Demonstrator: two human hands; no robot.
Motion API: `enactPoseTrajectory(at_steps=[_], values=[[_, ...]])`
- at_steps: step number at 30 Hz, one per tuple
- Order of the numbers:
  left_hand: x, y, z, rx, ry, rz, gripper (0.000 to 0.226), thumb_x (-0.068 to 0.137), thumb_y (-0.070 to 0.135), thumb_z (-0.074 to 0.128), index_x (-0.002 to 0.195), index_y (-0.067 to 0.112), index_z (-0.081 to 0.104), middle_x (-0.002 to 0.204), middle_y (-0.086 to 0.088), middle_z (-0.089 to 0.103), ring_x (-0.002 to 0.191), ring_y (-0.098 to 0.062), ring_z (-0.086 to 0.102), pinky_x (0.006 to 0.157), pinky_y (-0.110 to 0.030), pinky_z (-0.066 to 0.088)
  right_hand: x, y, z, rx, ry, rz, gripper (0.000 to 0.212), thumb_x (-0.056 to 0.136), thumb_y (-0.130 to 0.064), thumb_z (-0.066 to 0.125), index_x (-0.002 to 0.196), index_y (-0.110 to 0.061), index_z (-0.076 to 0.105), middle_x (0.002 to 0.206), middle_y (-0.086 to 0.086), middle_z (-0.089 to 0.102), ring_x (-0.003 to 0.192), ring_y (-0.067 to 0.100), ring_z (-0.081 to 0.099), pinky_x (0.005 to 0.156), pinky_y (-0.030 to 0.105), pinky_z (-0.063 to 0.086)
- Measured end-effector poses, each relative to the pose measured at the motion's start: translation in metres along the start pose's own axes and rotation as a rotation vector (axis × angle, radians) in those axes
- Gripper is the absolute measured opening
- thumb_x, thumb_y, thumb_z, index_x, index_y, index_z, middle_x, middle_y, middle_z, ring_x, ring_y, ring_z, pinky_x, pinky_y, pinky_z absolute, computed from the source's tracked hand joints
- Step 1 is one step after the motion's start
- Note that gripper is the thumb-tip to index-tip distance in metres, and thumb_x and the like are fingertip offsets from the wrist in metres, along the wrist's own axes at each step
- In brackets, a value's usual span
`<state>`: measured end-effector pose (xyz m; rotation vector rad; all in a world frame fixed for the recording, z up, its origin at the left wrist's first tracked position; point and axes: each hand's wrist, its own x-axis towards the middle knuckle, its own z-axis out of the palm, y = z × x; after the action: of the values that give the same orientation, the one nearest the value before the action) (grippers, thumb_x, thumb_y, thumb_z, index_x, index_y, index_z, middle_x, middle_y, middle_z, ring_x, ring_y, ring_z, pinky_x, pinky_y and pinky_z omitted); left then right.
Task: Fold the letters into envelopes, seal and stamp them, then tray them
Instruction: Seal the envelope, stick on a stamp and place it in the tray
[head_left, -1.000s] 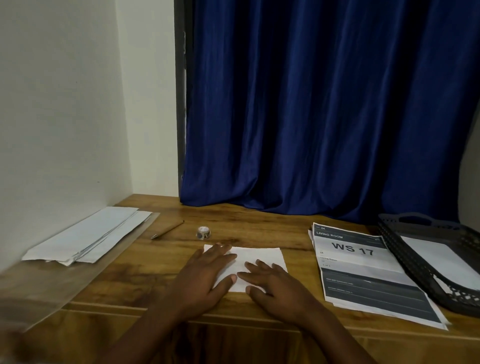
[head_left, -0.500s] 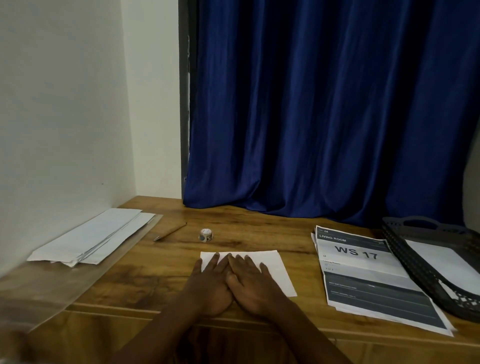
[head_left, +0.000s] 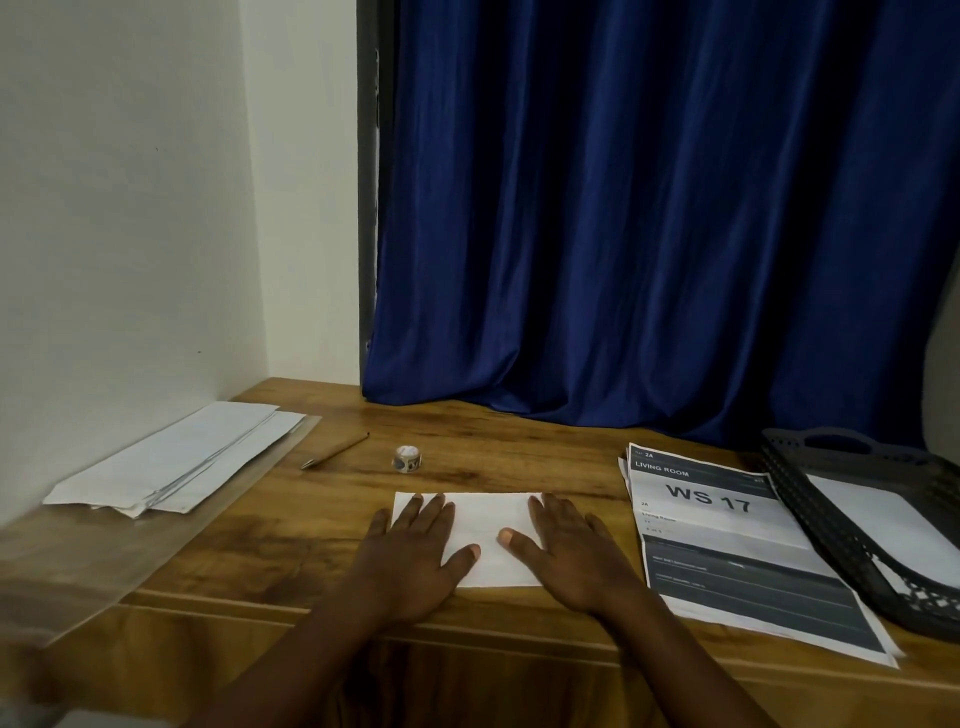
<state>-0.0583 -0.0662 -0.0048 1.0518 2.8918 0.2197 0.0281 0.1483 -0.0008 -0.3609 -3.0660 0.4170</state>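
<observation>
A folded white letter (head_left: 488, 525) lies flat on the wooden desk (head_left: 519, 447) near its front edge. My left hand (head_left: 415, 556) presses flat on the letter's left part, fingers straight. My right hand (head_left: 571, 551) presses flat on its right part, fingers straight. A stack of white envelopes and sheets (head_left: 176, 462) lies at the left on a clear plastic sleeve. A small roll of stamps (head_left: 407, 459) stands behind the letter. A dark plastic tray (head_left: 810, 499) with a white sheet in it sits at the far right.
A pen (head_left: 335, 451) lies left of the stamp roll. Printed sheets headed "WS 17" (head_left: 727, 540) lie between the letter and the tray. A blue curtain (head_left: 649, 218) hangs behind the desk, and a white wall closes the left side.
My hands were side by side at the middle of the letter half a second ago. They have slid apart, the left hand leftward and the right hand rightward, still flat on the paper.
</observation>
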Motion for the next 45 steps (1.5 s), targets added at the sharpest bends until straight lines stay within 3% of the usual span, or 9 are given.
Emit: enactPoseTrajectory(at_steps=[6,11,18,21,24,29,32,37,45], values=[[-0.03,-0.006,-0.011,-0.111,0.08,0.164,0.086,0.093,0.08,0.025,0.163,0.035,0.007,0.17,0.016,0.0,0.155,-0.003,-0.007,0.128,-0.039,-0.002,-0.026,0.004,-0.003,0.096,0.089,-0.198,0.086,0.091,-0.082,0.026,0.162,-0.036,0.013,0.17,-0.013,-0.002,0.155,0.005,-0.005,0.128,0.039,0.007],[-0.066,-0.02,-0.009,0.026,0.058,0.259,0.085,0.09,0.086,0.031,0.161,0.045,0.009,0.166,0.024,-0.002,0.154,0.002,-0.008,0.125,-0.031,-0.001,-0.054,0.01,-0.002,0.011,-0.038,-0.275,0.089,0.085,-0.089,0.024,0.16,-0.043,0.012,0.167,-0.023,0.001,0.152,-0.006,-0.005,0.128,0.035,0.002],[-0.092,-0.042,0.013,-0.047,0.193,0.374,0.062,0.097,0.071,0.038,0.155,0.058,0.017,0.16,0.039,0.008,0.15,0.013,-0.003,0.126,-0.03,0.001,-0.087,0.023,0.011,-0.158,0.086,-0.374,0.078,0.086,-0.079,0.04,0.156,-0.053,0.016,0.162,-0.033,0.003,0.149,-0.014,-0.002,0.128,0.029,0.004],[-0.093,-0.046,0.016,-0.211,0.239,0.381,0.054,0.095,0.067,0.042,0.149,0.057,0.038,0.156,0.041,0.025,0.149,0.013,0.016,0.126,-0.031,0.016,-0.096,0.03,0.013,0.068,0.186,-0.382,0.057,0.083,-0.071,0.054,0.138,-0.061,0.045,0.148,-0.044,0.033,0.141,-0.022,0.02,0.123,0.021,0.019],[-0.095,-0.044,0.011,-0.379,0.292,0.381,0.043,0.095,0.06,0.052,0.136,0.052,0.057,0.146,0.036,0.045,0.139,0.008,0.04,0.115,-0.025,0.039,-0.097,0.033,0.009,0.44,0.224,-0.345,0.037,0.086,-0.03,0.078,0.117,-0.049,0.072,0.126,-0.034,0.064,0.125,-0.01,0.054,0.108,0.026,0.046],[-0.082,-0.039,-0.008,-0.681,0.308,0.246,0.039,0.094,0.053,0.063,0.132,0.044,0.06,0.12,0.025,0.067,0.114,0.002,0.062,0.097,-0.036,0.055,-0.093,0.018,-0.012,0.819,0.257,-0.249,0.032,0.089,-0.017,0.075,0.115,-0.035,0.074,0.101,-0.013,0.078,0.096,0.008,0.073,0.079,0.024,0.06],[-0.066,-0.04,-0.019,-0.735,0.353,0.115,0.053,0.089,0.064,0.064,0.138,0.054,0.047,0.114,0.021,0.066,0.104,-0.008,0.065,0.082,-0.03,0.057,-0.072,0.012,-0.016,0.921,0.321,-0.154,0.043,0.087,-0.02,0.077,0.123,-0.039,0.063,0.064,-0.013,0.064,0.062,0.004,0.06,0.058,0.017,0.05],[-0.039,-0.037,-0.019,-0.738,0.454,-0.035,0.067,0.089,0.042,0.076,0.142,0.051,0.036,0.118,0.023,0.057,0.098,0.003,0.058,0.074,-0.015,0.05,-0.042,0.007,-0.005,0.762,0.462,0.043,0.064,0.083,-0.036,0.082,0.138,-0.043,0.05,0.107,-0.023,0.058,0.099,0.001,0.058,0.085,0.03,0.055],[-0.03,-0.033,-0.005,-0.437,0.402,-0.104,0.077,0.089,0.046,0.073,0.153,0.037,0.031,0.161,0.006,0.031,0.144,-0.018,0.032,0.111,-0.047,0.044,-0.038,0.011,0.005,0.417,0.411,0.009,0.065,0.086,-0.039,0.077,0.144,-0.036,0.047,0.133,-0.007,0.05,0.104,0.008,0.054,0.076,0.018,0.044]])
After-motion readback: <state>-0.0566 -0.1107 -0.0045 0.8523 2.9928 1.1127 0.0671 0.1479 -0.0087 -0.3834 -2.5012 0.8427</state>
